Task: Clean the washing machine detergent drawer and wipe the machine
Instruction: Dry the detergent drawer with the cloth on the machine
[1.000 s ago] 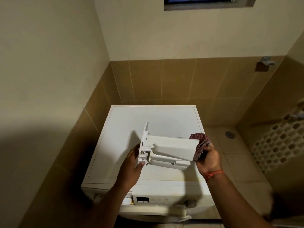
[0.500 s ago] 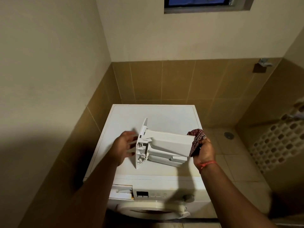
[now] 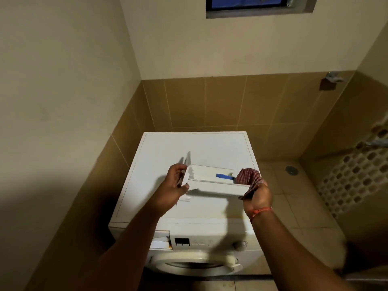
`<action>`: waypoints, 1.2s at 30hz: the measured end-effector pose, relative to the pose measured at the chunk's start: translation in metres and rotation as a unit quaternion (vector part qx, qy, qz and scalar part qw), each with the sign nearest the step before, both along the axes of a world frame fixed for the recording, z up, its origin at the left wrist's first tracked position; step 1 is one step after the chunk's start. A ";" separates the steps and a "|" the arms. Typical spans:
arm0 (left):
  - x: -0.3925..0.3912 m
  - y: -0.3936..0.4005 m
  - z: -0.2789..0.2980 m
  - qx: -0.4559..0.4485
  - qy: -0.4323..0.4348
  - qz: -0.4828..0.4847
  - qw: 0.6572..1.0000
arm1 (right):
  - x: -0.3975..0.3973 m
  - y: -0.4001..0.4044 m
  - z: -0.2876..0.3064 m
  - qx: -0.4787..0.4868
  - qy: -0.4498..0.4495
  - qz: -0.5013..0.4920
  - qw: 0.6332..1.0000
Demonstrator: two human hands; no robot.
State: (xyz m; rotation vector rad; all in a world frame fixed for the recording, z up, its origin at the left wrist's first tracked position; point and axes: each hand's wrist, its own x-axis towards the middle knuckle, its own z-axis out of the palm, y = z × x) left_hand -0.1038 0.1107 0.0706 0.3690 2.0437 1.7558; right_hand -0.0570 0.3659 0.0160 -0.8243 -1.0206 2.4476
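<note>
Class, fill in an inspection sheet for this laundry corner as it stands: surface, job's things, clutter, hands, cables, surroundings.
Surface: washing machine top, white, bare where visible.
Job's things: detergent drawer held above the machine top, open side up, blue part inside; checked cloth at its right end; drawer slot open.
Clutter: nothing seen.
Hands: left hand grips the drawer's front panel; right hand holds the cloth against the drawer's end.
Cables: nothing seen.
Surroundings: tiled walls, window, floor drain.
</note>
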 end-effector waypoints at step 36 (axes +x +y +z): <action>-0.001 0.040 -0.066 -0.249 0.131 0.088 0.955 | 0.003 -0.061 -0.009 0.692 -0.243 0.525 0.432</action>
